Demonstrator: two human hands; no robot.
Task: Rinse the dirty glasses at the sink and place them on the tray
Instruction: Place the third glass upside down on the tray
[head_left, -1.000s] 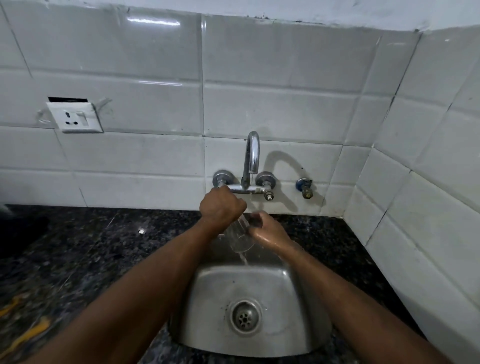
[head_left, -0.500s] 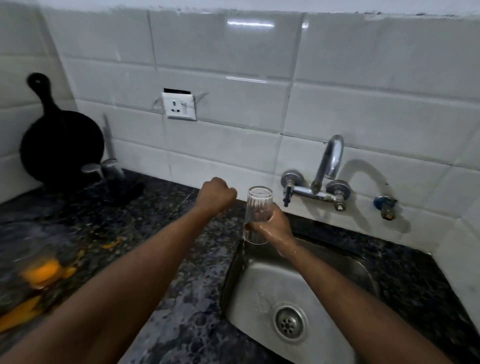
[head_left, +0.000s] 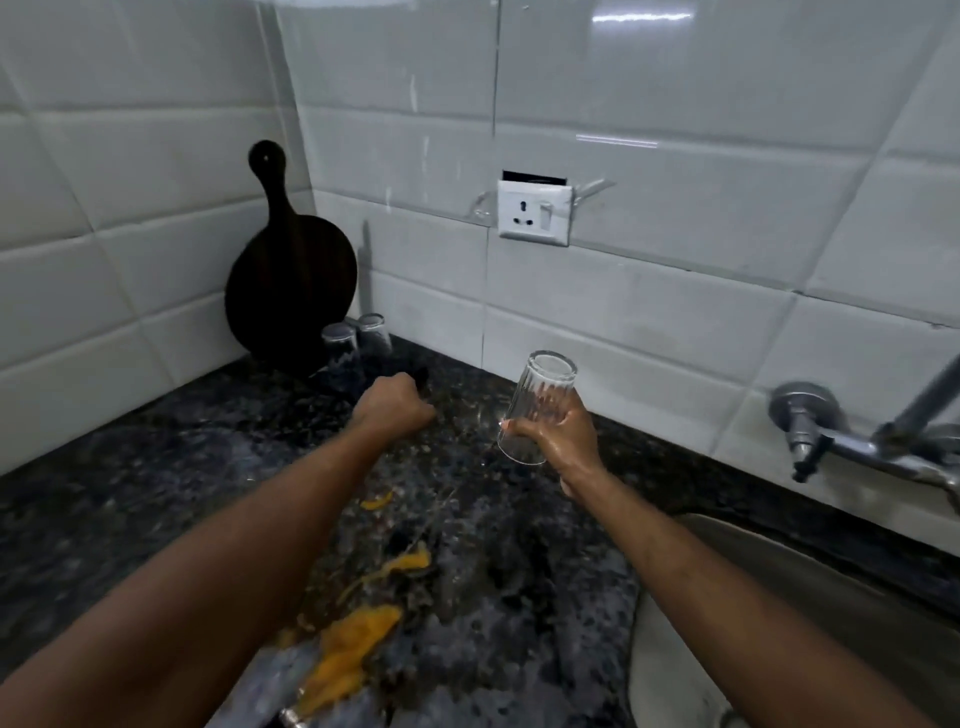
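Since half a second ago, the right hand (head_left: 563, 434) has carried the glass (head_left: 543, 400) away from the sink (head_left: 779, 597) and leftward over the desk (head_left: 156, 493). The view has swung with it, so the tap (head_left: 831, 441) now sits at the right edge. That wet hand wraps its fingers round the lower half of the glass, which is held off the stone, mouth down and slightly tilted. The left hand (head_left: 395, 405) is out ahead beside it in a closed fist, with nothing visible inside.

Rinsing of this glass looks finished, and the step in hand is the carry to the drying spot. Two other glasses (head_left: 340, 353) already stand inverted at the foot of the board (head_left: 291, 280) in the corner. The tray is presumably there, but I cannot make it out against the dark stone. The next move likely calls for a further reach left and back. The rim should then be lowered level next to those two without knocking them.

The glass is clear and thin-walled, faintly ribbed, tapering toward its base, and slippery while wet. The desk is speckled black granite, glossy and hard, streaked with orange smears (head_left: 348, 654) nearer the body. The board is round, dark and long-handled, leaning on glazed white tiles. The sink is brushed steel.
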